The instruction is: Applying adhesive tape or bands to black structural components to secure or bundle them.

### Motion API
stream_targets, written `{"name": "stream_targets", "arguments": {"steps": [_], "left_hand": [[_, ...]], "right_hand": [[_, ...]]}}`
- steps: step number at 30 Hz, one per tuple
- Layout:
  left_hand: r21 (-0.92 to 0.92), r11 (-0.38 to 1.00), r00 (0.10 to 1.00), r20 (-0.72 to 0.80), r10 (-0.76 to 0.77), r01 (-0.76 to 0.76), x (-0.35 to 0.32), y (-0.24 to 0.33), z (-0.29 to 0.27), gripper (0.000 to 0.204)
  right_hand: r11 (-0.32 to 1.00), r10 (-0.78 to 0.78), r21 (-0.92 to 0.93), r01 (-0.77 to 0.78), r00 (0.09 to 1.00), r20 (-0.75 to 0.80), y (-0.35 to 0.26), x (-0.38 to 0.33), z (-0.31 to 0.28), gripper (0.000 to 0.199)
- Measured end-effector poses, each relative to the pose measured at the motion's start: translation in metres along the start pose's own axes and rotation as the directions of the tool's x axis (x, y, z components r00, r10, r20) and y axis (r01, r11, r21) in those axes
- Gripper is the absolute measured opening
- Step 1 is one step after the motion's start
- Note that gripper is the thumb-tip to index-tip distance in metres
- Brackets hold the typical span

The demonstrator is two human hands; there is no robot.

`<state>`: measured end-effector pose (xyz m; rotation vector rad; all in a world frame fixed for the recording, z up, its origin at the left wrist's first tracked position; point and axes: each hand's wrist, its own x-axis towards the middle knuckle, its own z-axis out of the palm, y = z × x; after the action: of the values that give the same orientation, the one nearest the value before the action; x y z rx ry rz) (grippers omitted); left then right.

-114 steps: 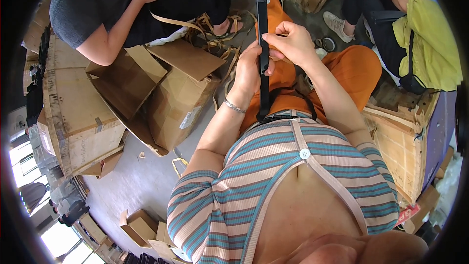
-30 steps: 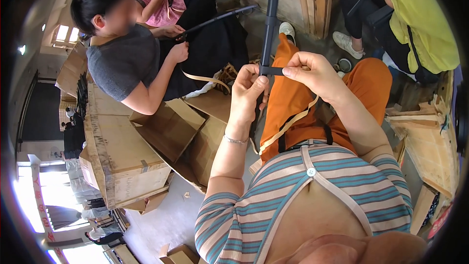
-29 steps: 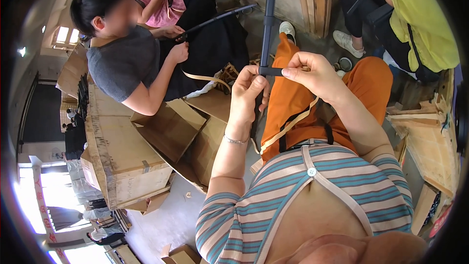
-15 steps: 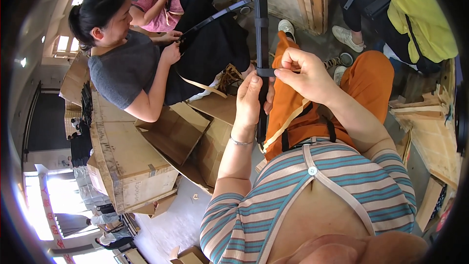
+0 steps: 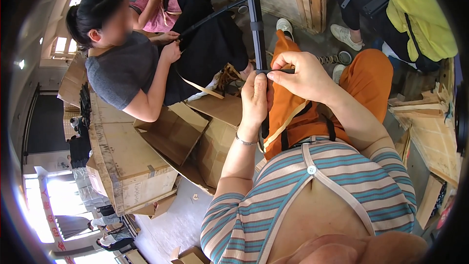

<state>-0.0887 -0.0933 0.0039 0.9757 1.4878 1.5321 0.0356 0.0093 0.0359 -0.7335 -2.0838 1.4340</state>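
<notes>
A long black bar (image 5: 255, 24), with dark bands around it, stands lengthwise in front of me, its lower end by my lap. My left hand (image 5: 254, 99) is closed around the bar, its thumb pressed on the near side. Just above that thumb, a narrow black strap (image 5: 262, 72) crosses the bar. My right hand (image 5: 305, 77) pinches the strap between thumb and forefinger, just right of the bar. A pale yellow strip (image 5: 288, 124) lies along my orange trousers below the hands.
An open cardboard box (image 5: 215, 151) lies to my left, beside a large wooden crate (image 5: 110, 151). A person in a grey top (image 5: 124, 68) sits close on the left, handling another black bar (image 5: 212, 19). A person in yellow (image 5: 417, 14) sits at the far right. A wooden crate (image 5: 430, 132) stands to my right.
The bar's far end has tipped to the left. My left hand has shifted slightly right, and my right fingers have moved left with the strap, which now lies flatter in the pinch.
</notes>
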Motion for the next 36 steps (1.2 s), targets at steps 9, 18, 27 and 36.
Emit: {"name": "stream_targets", "arguments": {"steps": [9, 18, 27, 36], "left_hand": [[-0.1, 0.995, 1.0, 0.002, 0.004, -0.004, -0.002, -0.003, 0.006, 0.035], [0.057, 0.995, 0.991, -0.104, 0.09, -0.084, 0.006, -0.031, 0.001, 0.04], [-0.396, 0.918, 0.981, 0.163, 0.106, -0.033, 0.003, 0.007, -0.002, 0.048], [-0.61, 0.78, 0.982, 0.185, -0.032, 0.14, 0.016, 0.01, -0.014, 0.046]], "right_hand": [[0.997, 0.077, 0.035, -0.074, 0.994, -0.078, 0.003, 0.003, 0.009, 0.016], [0.981, 0.181, -0.032, -0.192, 0.962, -0.202, 0.004, 0.01, 0.03, 0.023], [0.929, 0.309, -0.083, -0.359, 0.881, -0.357, 0.11, 0.0, 0.004, 0.022], [0.965, 0.261, 0.05, -0.259, 0.915, -0.308, 0.101, 0.019, -0.001, 0.017]]}}
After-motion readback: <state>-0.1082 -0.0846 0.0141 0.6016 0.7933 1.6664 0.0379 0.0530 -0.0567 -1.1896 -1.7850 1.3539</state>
